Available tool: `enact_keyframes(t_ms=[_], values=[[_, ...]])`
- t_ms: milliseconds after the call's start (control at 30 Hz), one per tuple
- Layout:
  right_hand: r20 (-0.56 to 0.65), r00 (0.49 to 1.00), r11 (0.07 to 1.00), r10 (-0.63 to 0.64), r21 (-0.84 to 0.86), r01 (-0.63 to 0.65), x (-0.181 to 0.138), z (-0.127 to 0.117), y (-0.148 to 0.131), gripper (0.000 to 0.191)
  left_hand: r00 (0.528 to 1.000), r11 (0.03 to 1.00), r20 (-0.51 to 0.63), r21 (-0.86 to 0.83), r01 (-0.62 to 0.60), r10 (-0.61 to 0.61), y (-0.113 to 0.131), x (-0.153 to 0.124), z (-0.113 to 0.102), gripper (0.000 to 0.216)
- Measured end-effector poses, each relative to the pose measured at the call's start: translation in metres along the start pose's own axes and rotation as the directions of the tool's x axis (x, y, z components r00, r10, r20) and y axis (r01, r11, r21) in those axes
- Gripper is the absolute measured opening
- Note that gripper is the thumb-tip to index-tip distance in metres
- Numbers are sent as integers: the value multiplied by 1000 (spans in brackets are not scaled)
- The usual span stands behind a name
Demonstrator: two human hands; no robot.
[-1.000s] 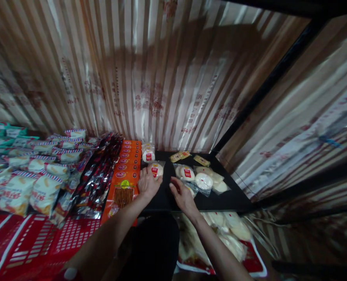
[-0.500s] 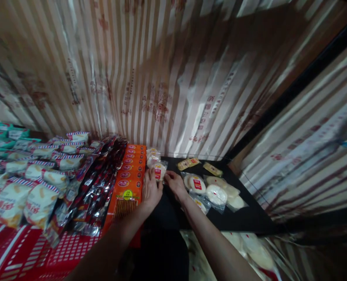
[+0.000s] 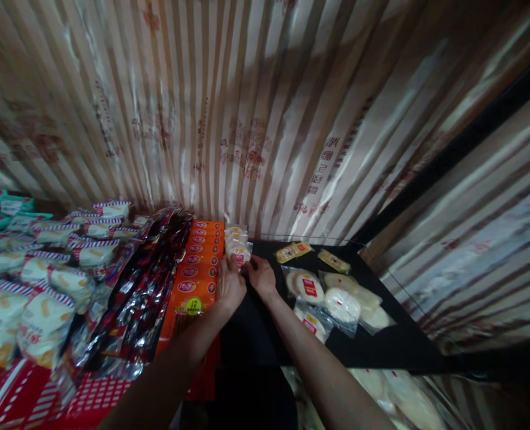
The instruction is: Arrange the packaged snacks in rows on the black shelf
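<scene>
Both my hands meet at a small clear packet with a round white cake and red label (image 3: 240,255), at the front of a short row of like packets (image 3: 235,236) against the striped wall. My left hand (image 3: 230,288) rests its fingers on the packet's left side, beside the orange boxes (image 3: 197,266). My right hand (image 3: 258,275) pinches the packet's right edge. The black shelf (image 3: 381,341) carries all of this.
More round white cake packets (image 3: 332,295) and two yellow flat packets (image 3: 310,255) lie on the shelf's right part. Dark shiny bags (image 3: 144,292) and white striped snack bags (image 3: 45,280) fill the left. A red basket (image 3: 86,401) sits at the lower left.
My left hand carried the packet back toward the row by the wall. My right hand came in from the right and took its edge. The view shifted left and forward.
</scene>
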State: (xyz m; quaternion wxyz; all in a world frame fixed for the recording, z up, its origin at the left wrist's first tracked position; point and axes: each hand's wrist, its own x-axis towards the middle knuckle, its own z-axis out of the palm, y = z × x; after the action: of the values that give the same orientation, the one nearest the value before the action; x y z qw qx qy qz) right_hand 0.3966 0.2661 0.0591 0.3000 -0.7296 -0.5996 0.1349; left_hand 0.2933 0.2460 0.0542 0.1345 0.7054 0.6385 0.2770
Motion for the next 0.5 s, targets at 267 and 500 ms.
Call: enact_keyframes(t_ms=[267,500], values=[[0,999,998,-53,21,53,0,8,5,34,1000,1000,-20,23,-2,3,-3,-2,9,58],[-25,998,995,-61,81,63,-3,6,9,38,999,996,-22,79,-32,34,3,-2,11,58]])
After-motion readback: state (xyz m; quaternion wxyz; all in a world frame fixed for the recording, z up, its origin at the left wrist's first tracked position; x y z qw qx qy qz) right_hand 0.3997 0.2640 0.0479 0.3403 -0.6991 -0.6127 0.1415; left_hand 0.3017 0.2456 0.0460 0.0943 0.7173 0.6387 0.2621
